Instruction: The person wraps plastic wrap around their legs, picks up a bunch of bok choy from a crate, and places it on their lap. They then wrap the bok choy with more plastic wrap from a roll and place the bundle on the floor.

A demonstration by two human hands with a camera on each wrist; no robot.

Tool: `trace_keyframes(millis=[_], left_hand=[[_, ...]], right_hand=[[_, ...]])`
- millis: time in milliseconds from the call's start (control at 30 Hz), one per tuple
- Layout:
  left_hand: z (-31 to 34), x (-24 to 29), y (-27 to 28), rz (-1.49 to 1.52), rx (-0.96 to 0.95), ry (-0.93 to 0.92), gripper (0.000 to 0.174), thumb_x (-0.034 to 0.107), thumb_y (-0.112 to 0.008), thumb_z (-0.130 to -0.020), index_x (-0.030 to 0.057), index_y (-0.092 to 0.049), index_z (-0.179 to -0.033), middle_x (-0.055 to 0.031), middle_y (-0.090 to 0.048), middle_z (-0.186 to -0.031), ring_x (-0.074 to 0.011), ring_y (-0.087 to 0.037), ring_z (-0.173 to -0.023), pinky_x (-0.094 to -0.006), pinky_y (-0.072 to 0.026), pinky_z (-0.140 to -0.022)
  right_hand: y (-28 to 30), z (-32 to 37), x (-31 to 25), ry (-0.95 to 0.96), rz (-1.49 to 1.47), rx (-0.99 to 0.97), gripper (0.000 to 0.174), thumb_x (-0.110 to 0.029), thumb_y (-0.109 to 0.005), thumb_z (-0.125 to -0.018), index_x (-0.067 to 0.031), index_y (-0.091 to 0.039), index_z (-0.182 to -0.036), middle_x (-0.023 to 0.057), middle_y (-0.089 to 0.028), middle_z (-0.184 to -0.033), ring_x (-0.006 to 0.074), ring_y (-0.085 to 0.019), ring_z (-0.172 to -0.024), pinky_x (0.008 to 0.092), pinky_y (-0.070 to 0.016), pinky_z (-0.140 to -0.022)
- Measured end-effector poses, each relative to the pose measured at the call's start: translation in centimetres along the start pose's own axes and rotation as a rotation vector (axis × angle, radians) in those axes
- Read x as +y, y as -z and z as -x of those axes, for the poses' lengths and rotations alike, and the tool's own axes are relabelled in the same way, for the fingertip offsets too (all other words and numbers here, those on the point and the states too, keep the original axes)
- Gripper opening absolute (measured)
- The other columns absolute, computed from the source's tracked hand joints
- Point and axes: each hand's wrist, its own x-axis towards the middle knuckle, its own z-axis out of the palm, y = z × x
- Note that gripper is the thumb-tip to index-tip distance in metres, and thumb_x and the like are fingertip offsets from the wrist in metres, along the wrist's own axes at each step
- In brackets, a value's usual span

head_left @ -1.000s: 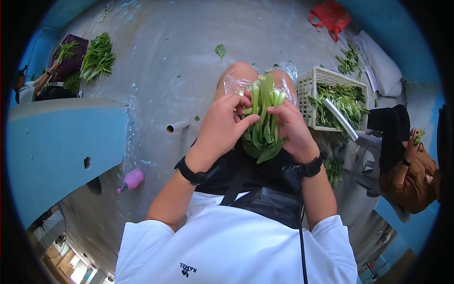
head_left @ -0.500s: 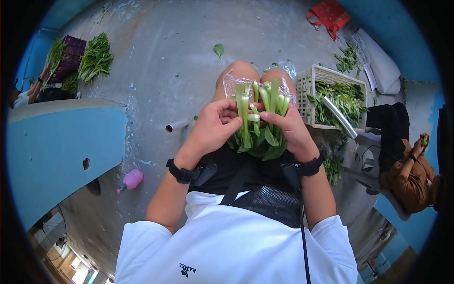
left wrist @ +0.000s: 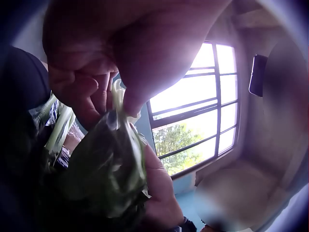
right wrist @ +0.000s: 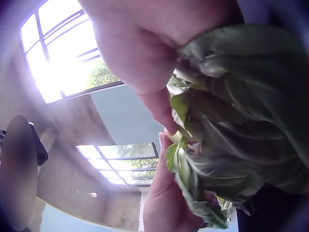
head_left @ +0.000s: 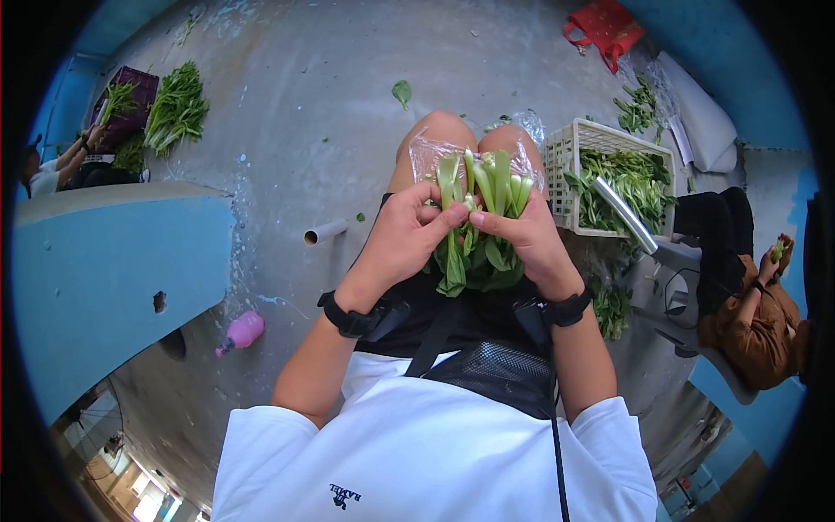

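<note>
With your right hand (head_left: 528, 246) gripping the bunch of greens (head_left: 487, 230), which sits between both hands, and your left hand (head_left: 396, 246) pinching one stalk (head_left: 448, 178) at the bunch's left edge, draw it out gently along its length so nothing snaps.

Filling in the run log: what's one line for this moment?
left hand: grips greens bunch | right hand: grips greens bunch | stem ends up

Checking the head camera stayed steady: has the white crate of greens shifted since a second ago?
No. The white crate sits in the same spot beside the person's right knee, below the red bag.
</note>
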Motion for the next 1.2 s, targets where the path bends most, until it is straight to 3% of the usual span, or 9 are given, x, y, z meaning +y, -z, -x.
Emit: trace_keyframes(millis=[133, 267, 333, 500, 733, 900, 1033, 1100, 1200], left_hand=[[-0.5, 0.0, 0.4, -0.017, 0.058, 0.002, 0.025, 0.017, -0.063, -0.107, -0.0047, -0.063, -0.118, -0.0025, -0.076, -0.088, -0.0048, -0.069, -0.080, -0.0216, -0.0515, -0.070], [-2.4, 1.0, 0.5, -0.435, 0.268, -0.060, 0.028, 0.017, -0.066, -0.104, -0.0080, -0.065, -0.116, -0.0069, -0.074, -0.080, -0.0072, -0.065, -0.069, -0.0254, -0.0490, -0.063], [-2.8, 1.2, 0.4, -0.533, 0.331, -0.147, 0.029, 0.017, -0.067, -0.102, -0.0090, -0.066, -0.115, -0.0081, -0.074, -0.078, -0.0086, -0.063, -0.065, -0.0272, -0.0483, -0.061], [-1.9, 2.6, 0.3, -0.595, 0.281, -0.089, 0.028, 0.015, -0.072, -0.096, -0.0084, -0.069, -0.112, -0.0099, -0.070, -0.071, -0.0115, -0.059, -0.057, -0.0306, -0.0464, -0.055], [-1.5, 1.9, -0.4, -0.660, 0.279, -0.080, 0.035, 0.014, -0.074, -0.095, -0.0067, -0.070, -0.123, -0.0107, -0.069, -0.070, -0.0133, -0.061, -0.058, -0.0316, -0.0479, -0.056], [-1.1, 1.9, 0.0, -0.694, 0.287, -0.278, 0.030, 0.012, -0.072, -0.096, -0.0051, -0.072, -0.121, -0.0138, -0.071, -0.074, -0.0138, -0.065, -0.062, -0.0309, -0.0522, -0.062], [-1.5, 1.7, -0.3, -0.757, 0.290, -0.329, 0.027, 0.013, -0.071, -0.097, -0.0062, -0.072, -0.117, -0.0116, -0.070, -0.074, -0.0127, -0.064, -0.063, -0.0290, -0.0512, -0.062], [-1.4, 2.3, -1.0, -0.473, 0.302, -0.240, 0.025, 0.014, -0.072, -0.097, -0.0062, -0.073, -0.111, -0.0072, -0.069, -0.075, -0.0108, -0.062, -0.063, -0.0278, -0.0495, -0.061], [-1.4, 3.5, -2.1, -0.407, 0.307, -0.173, 0.025, 0.017, -0.073, -0.097, -0.0052, -0.073, -0.108, -0.0033, -0.067, -0.077, -0.0085, -0.059, -0.065, -0.0268, -0.0475, -0.060]], right_hand=[[-0.3, -0.5, -0.2, -0.014, -0.002, 0.098, 0.025, 0.001, -0.074, -0.092, -0.0013, -0.065, -0.116, 0.0021, -0.070, -0.104, 0.0112, -0.067, -0.093, 0.0280, -0.0550, -0.084], [-0.7, -2.6, -0.3, 0.049, 0.047, 0.116, 0.024, 0.000, -0.071, -0.093, 0.0001, -0.064, -0.116, 0.0037, -0.071, -0.101, 0.0129, -0.067, -0.091, 0.0292, -0.0534, -0.084], [-0.7, -3.9, 0.4, 0.276, 0.483, 0.152, 0.027, -0.001, -0.070, -0.091, 0.0015, -0.064, -0.117, 0.0067, -0.073, -0.102, 0.0154, -0.067, -0.091, 0.0314, -0.0530, -0.083], [-1.3, -3.5, -0.6, 0.320, 0.610, 0.179, 0.028, -0.001, -0.071, -0.089, 0.0018, -0.064, -0.115, 0.0083, -0.072, -0.101, 0.0150, -0.067, -0.093, 0.0325, -0.0532, -0.083], [0.3, -3.4, 0.7, 0.233, 0.350, 0.184, 0.032, -0.002, -0.070, -0.091, 0.0013, -0.064, -0.122, 0.0069, -0.072, -0.111, 0.0153, -0.068, -0.100, 0.0319, -0.0546, -0.087], [0.3, -2.6, 0.0, 0.207, 0.125, 0.205, 0.033, 0.000, -0.066, -0.095, 0.0007, -0.063, -0.128, 0.0082, -0.071, -0.116, 0.0189, -0.069, -0.112, 0.0337, -0.0576, -0.094], [1.7, -1.7, -0.8, -0.095, -0.175, 0.070, 0.033, -0.003, -0.067, -0.099, -0.0007, -0.061, -0.132, 0.0092, -0.071, -0.118, 0.0200, -0.071, -0.109, 0.0341, -0.0589, -0.095], [1.5, -1.0, -0.6, -0.152, -0.142, 0.011, 0.034, -0.007, -0.068, -0.101, -0.0002, -0.060, -0.134, 0.0093, -0.071, -0.120, 0.0179, -0.073, -0.104, 0.0316, -0.0584, -0.094], [1.0, -0.9, -0.6, -0.126, -0.072, -0.053, 0.035, -0.008, -0.067, -0.101, 0.0007, -0.060, -0.134, 0.0078, -0.071, -0.121, 0.0170, -0.072, -0.107, 0.0299, -0.0576, -0.094]])
